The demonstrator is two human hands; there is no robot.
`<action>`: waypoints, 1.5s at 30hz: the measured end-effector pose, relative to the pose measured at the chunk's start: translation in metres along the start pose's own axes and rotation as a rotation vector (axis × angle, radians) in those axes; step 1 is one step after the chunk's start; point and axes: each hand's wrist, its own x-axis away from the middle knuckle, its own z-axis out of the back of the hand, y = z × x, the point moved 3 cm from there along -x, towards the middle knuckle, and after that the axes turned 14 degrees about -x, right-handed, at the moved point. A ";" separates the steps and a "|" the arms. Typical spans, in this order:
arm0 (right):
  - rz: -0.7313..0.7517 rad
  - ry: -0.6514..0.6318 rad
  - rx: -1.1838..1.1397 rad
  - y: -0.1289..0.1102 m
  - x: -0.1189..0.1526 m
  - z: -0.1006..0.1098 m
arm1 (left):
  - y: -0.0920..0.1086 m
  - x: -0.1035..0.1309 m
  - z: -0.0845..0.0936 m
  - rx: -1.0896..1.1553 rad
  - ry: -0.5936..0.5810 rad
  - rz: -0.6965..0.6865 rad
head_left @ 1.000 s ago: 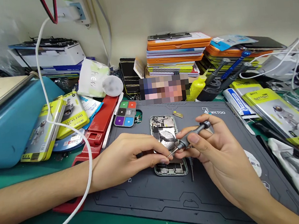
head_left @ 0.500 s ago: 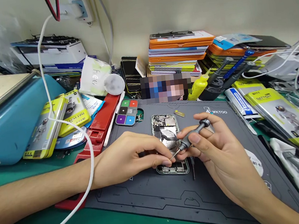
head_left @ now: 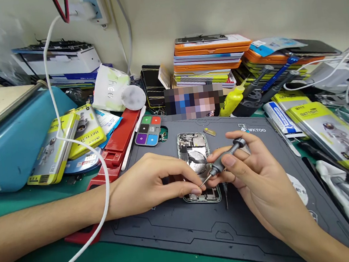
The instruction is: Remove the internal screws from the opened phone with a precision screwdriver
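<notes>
An opened phone (head_left: 198, 140), its inner parts bare, lies on the dark grey work mat (head_left: 173, 228). My right hand (head_left: 257, 172) grips a grey screwdriver (head_left: 220, 163) at a slant above the phone. A second thin dark tool (head_left: 226, 196) points down beneath the same hand; its upper part is hidden. My left hand (head_left: 164, 180) is closed in a pinch over the phone's lower half, thumb and forefinger at the screwdriver's tip. Whatever lies between those fingertips is too small to make out.
A white cable (head_left: 106, 185) hangs across my left forearm. Left of the mat are a coloured screw tray (head_left: 145, 129), a red tool (head_left: 116, 150) and battery boxes (head_left: 52, 149). Behind stand stacked orange boxes (head_left: 212, 49) and a yellow bottle (head_left: 232, 99); more battery boxes (head_left: 328, 130) lie right.
Both hands keep almost the same pose, the screwdriver tip still at the left fingertips. The whole view has shifted very slightly.
</notes>
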 end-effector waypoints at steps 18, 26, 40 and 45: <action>0.009 0.027 0.034 -0.001 0.001 -0.002 | -0.001 0.000 -0.001 -0.022 -0.032 0.000; 0.013 0.011 0.038 0.000 0.002 -0.001 | 0.000 0.001 -0.001 -0.014 -0.035 -0.013; -0.005 0.029 0.033 0.000 0.002 -0.003 | -0.001 0.001 -0.001 -0.011 -0.047 -0.012; 0.014 0.051 0.043 -0.002 0.001 0.001 | -0.006 0.000 -0.002 -0.061 -0.008 0.009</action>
